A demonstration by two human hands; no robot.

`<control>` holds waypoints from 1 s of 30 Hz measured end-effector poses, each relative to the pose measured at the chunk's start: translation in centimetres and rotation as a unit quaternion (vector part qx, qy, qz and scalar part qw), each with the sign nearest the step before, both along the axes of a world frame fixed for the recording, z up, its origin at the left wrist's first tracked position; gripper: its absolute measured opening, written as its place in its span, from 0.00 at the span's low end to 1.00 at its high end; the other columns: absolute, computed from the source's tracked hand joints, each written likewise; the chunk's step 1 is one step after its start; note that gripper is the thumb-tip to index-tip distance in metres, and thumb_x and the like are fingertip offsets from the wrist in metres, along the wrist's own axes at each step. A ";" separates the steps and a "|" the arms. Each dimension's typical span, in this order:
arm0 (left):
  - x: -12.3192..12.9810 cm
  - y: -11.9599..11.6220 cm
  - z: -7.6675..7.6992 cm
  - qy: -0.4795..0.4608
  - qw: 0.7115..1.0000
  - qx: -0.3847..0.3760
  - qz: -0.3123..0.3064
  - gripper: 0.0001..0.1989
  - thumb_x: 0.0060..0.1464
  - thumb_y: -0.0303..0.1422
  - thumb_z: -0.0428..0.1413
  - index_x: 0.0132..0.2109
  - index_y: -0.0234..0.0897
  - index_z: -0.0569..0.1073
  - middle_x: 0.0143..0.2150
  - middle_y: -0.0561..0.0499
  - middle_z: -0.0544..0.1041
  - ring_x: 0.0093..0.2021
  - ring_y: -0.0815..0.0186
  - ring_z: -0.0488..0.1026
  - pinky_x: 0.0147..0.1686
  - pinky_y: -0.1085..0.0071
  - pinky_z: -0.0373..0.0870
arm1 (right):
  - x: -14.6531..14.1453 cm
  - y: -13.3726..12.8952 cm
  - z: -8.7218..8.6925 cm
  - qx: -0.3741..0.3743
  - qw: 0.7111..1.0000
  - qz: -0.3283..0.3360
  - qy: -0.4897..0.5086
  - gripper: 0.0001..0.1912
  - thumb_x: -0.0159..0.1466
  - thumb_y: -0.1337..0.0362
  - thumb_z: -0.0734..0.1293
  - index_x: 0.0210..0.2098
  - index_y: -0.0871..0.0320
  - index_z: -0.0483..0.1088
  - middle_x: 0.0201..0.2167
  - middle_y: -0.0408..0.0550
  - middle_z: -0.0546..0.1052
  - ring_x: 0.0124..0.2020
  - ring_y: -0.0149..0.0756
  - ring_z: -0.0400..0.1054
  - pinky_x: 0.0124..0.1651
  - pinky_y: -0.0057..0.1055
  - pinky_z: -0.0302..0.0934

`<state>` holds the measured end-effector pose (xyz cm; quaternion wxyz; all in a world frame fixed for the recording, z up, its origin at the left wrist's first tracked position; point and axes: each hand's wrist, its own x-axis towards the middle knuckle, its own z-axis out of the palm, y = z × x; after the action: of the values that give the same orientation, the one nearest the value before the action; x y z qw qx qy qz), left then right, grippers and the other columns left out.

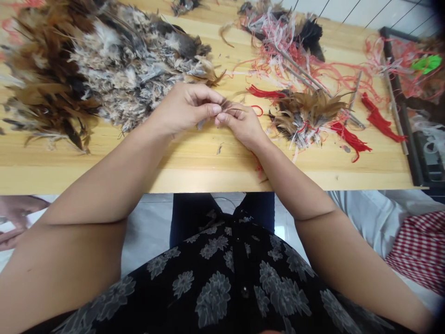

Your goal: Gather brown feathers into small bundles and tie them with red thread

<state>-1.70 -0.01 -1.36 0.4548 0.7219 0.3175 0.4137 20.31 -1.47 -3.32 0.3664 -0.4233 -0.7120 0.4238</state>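
Over the wooden table (194, 169), my left hand (193, 107) and my right hand (243, 124) meet fingertip to fingertip. Both are closed in a pinch on a small brown feather (232, 108), mostly covered by the fingers. A bit of grey fluff shows under my left fingers. Beyond my left hand spreads a big heap of grey and brown feathers (135, 65). Right of my right hand lies a bundle of brown feathers (309, 111) tied with red and white string. Red tassels (351, 139) lie beside it.
Tangled pink and white string (274, 32) with dark feathers lies at the back, near thin sticks (302, 69). A dark-framed tray (399, 102) holds string and a bright green piece (427, 64) at right. Another person's hand (14, 218) shows at lower left.
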 end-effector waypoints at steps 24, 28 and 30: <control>1.0 -1.7 1.1 0.150 0.968 0.177 0.098 0.08 0.69 0.46 0.70 0.48 0.51 0.86 0.48 0.47 0.86 0.57 0.46 0.87 0.64 0.50 0.86 | 0.0 0.9 -1.7 0.059 0.993 -0.066 -0.080 0.10 0.78 0.61 0.72 0.38 0.51 0.82 0.44 0.48 0.86 0.59 0.49 0.80 0.77 0.51 0.71; 1.4 -1.4 0.7 0.126 0.965 0.200 0.115 0.13 0.72 0.50 0.66 0.43 0.48 0.84 0.40 0.47 0.84 0.48 0.48 0.87 0.55 0.48 0.86 | -0.4 0.3 -1.1 0.057 0.989 -0.077 -0.109 0.14 0.77 0.56 0.76 0.35 0.53 0.80 0.41 0.48 0.84 0.53 0.46 0.80 0.74 0.49 0.73; 1.3 -0.8 0.4 0.077 0.977 0.159 0.115 0.18 0.70 0.55 0.69 0.42 0.47 0.83 0.36 0.48 0.83 0.40 0.51 0.84 0.46 0.50 0.85 | -0.5 -0.1 -0.6 0.054 0.992 -0.062 -0.097 0.22 0.78 0.45 0.76 0.35 0.54 0.80 0.39 0.47 0.83 0.50 0.44 0.79 0.71 0.48 0.75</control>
<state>-0.41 -0.85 -0.98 0.2576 0.7736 0.3627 0.4513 19.83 -1.59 -3.91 0.3433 -0.4853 -0.7385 0.3183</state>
